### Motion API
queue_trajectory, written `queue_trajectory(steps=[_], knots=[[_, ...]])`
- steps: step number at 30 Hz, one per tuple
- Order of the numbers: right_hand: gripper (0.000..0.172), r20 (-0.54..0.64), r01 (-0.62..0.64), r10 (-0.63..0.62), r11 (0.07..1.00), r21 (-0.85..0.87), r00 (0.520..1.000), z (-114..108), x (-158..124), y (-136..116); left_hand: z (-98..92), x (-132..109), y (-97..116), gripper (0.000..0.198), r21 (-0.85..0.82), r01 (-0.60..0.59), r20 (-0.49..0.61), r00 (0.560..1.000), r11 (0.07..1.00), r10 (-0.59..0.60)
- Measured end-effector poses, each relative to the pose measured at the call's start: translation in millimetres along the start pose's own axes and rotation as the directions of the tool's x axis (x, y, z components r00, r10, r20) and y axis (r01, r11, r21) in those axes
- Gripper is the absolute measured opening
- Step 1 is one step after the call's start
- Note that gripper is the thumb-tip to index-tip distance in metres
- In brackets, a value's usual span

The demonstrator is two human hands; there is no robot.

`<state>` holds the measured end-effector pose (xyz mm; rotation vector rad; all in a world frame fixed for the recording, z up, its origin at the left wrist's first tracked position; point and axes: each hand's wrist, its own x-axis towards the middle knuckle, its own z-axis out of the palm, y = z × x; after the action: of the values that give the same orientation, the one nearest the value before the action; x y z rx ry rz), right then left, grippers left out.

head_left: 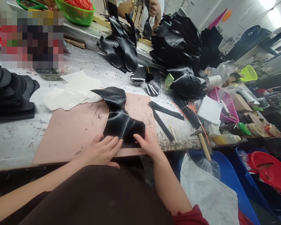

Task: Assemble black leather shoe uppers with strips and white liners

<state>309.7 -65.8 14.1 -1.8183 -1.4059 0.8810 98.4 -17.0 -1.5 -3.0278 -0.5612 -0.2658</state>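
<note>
A shiny black leather piece (119, 117) with wing-like flaps lies on a pink mat (70, 131) at the table's near edge. My left hand (102, 150) lies flat on the mat with fingers stretched out, the fingertips touching the piece's near edge. My right hand (148, 144) presses on the piece's near right corner, fingers together and bent down on it. A thin black strip (128, 145) runs between the two hands along the piece's near edge.
Black strips (165, 115) and a hammer (202, 140) lie right of the mat. White paper sheets (70, 90) and stacked black pieces (9, 93) lie to the left. Piles of black leather (178, 43) fill the back. Another person's hand (154, 7) works behind. Blue bins (227, 175) stand below.
</note>
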Motion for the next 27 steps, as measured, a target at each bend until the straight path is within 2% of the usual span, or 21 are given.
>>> queue_trajectory(steps=[4,9,18,21,23,24,25,26,27], knots=[[0.013,0.013,-0.016,0.017,1.0,-0.013,1.0,0.4,4.6,2.0,1.2,0.5,-3.1,0.055,-0.035,-0.065,0.007,0.998,0.997,0.066],[0.012,0.011,0.026,-0.025,0.997,-0.077,1.0,-2.1,6.3,1.9,4.3,-2.4,-3.9,0.062,-0.012,-0.057,-0.027,0.998,0.998,0.057],[0.033,-0.026,0.175,-0.179,0.976,-0.131,0.983,-6.5,3.4,-0.7,-4.4,12.6,-1.6,0.067,0.049,-0.062,0.042,0.997,0.997,0.06],[0.032,-0.034,0.177,-0.179,0.982,-0.071,0.983,-4.5,0.1,-2.6,-8.7,7.8,5.2,0.063,0.02,-0.018,-0.031,0.999,1.0,0.018],[0.03,-0.076,0.151,-0.147,0.987,0.051,0.986,1.6,-1.5,-5.9,-9.8,0.7,9.4,0.053,-0.078,0.075,-0.141,0.986,0.994,-0.085],[0.029,-0.114,0.13,-0.114,0.981,0.144,0.987,6.2,-2.3,-8.6,-10.4,-2.8,10.9,0.046,-0.19,0.139,-0.152,0.974,0.972,-0.169],[0.029,-0.155,0.108,-0.07,0.962,0.249,0.985,11.6,-3.6,-12.3,-11.4,-5.5,11.8,0.039,-0.344,0.226,-0.105,0.955,0.911,-0.277],[0.03,-0.186,0.085,-0.018,0.93,0.357,0.982,17.5,-5.4,-16.7,-13.2,-7.0,12.4,0.033,-0.52,0.34,0.005,0.919,0.784,-0.395],[0.031,-0.201,0.065,0.031,0.889,0.452,0.979,23.6,-7.7,-21.6,-15.9,-7.2,12.7,0.03,-0.682,0.462,0.165,0.853,0.568,-0.495]])
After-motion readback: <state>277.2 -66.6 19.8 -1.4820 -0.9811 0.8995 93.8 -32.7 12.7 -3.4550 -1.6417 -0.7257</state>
